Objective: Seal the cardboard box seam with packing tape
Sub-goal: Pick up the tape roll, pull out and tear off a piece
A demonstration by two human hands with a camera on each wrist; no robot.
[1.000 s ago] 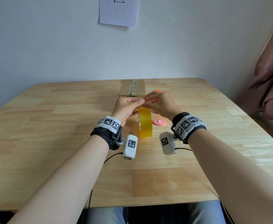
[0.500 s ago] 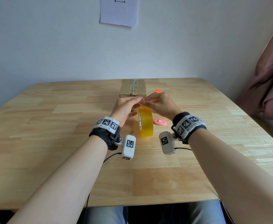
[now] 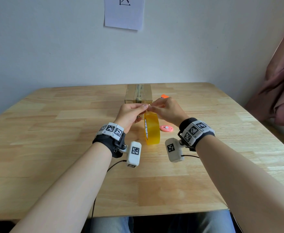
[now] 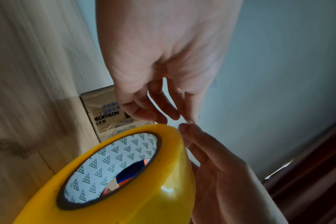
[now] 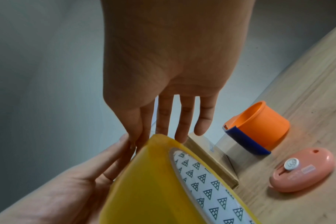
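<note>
A yellow packing tape roll stands on edge at mid-table, with its patterned core facing left. My left hand and right hand meet fingertip to fingertip over the roll's top rim. Each pinches thumb against forefinger at the tape's edge there; the strip itself is too thin to make out. In the left wrist view the left hand comes from above and the right hand from below right. The cardboard box lies behind them, a taped seam along its top.
A pink oval cutter lies right of the roll, also in the right wrist view. An orange and blue tape dispenser stands by the box's right side. The wooden table meets the wall behind; a pink curtain hangs at right.
The roll has turned slightly, showing more of its left face. Both hands stay at its top rim, fingertips drawn closer together.
</note>
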